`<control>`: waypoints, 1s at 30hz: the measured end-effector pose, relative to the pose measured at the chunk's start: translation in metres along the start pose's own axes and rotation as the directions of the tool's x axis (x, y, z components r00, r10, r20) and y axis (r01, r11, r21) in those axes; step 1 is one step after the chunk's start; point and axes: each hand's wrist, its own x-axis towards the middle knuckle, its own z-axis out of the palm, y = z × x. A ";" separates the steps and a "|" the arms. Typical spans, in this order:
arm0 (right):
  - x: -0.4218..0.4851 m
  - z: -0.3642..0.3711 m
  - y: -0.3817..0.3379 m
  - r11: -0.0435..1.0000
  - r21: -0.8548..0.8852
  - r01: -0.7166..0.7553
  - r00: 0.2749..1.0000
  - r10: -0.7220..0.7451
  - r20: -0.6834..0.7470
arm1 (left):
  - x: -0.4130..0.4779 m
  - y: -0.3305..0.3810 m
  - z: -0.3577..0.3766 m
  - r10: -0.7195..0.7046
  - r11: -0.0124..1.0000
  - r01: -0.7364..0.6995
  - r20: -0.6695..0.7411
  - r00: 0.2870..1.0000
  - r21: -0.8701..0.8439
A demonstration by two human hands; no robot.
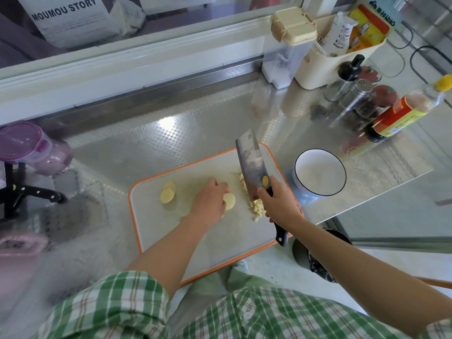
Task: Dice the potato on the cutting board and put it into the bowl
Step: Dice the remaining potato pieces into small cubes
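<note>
Left hand holds the potato down mid-board, fingers bent over it. Right hand grips the cleaver by the handle. The blade is raised and tilted over the board's right side, just right of our left fingers.

Risks we see:
- Left fingertips are near the cut line. Any tip poking past the knuckles could get nicked.
- The potato could slip under the hand mid-chop.
- Dice lie by the board's right edge. A sloppy sweep would scatter them on the counter and miss the bowl, which stands just off that edge and looks empty.

Counts: 2 hands, 1 cleaver, 1 board, 1 bowl, 1 held potato piece, and 2–3 overlapping slices at the board's left. The dice sit in two clusters, too small to count.
</note>
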 end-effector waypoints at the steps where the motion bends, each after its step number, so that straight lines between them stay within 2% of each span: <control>1: 0.000 0.000 0.001 1.000 -0.013 -0.007 1.000 0.007 0.002 | 0.000 0.003 0.000 -0.010 1.000 0.010 -0.016 1.000 0.007; 7: -0.004 0.001 0.001 0.999 -0.036 -0.026 1.000 0.026 0.007 | -0.006 0.016 0.010 -0.013 0.999 0.011 -0.027 1.000 -0.053; 13: -0.004 -0.001 0.001 1.000 -0.010 -0.016 1.000 0.016 0.002 | -0.006 0.007 0.009 0.012 0.995 -0.008 -0.040 0.999 0.103; 16: -0.005 -0.002 0.003 1.000 -0.010 -0.023 1.000 0.023 0.007 | -0.005 0.011 0.009 0.036 0.994 -0.026 -0.081 0.996 0.110; 18: -0.005 -0.002 0.004 0.999 -0.034 -0.020 1.000 0.020 0.007 | -0.006 0.011 0.008 0.056 0.998 -0.052 -0.117 0.992 0.036; 19: -0.006 -0.001 0.003 0.999 -0.039 -0.017 1.000 0.017 0.010 | -0.007 0.008 0.005 0.035 0.997 -0.044 -0.142 0.989 -0.058; 21: -0.007 0.003 0.001 1.000 -0.017 -0.007 1.000 0.007 0.025 | -0.011 0.001 -0.001 -0.091 0.959 0.016 -0.254 0.963 -0.283; 24: -0.012 0.021 -0.002 0.999 0.031 0.034 0.995 -0.037 0.094 | -0.016 -0.015 -0.018 -0.421 0.829 0.147 -0.429 0.799 -0.540; 26: -0.020 0.038 -0.004 0.996 0.014 0.083 0.982 -0.085 0.170 | -0.021 -0.025 -0.025 -0.558 0.765 0.234 -0.436 0.706 -0.600; 30: -0.034 0.070 -0.001 0.966 -0.120 0.230 0.951 -0.196 0.240 | -0.034 -0.038 -0.021 -0.662 0.679 0.317 -0.363 0.656 -0.662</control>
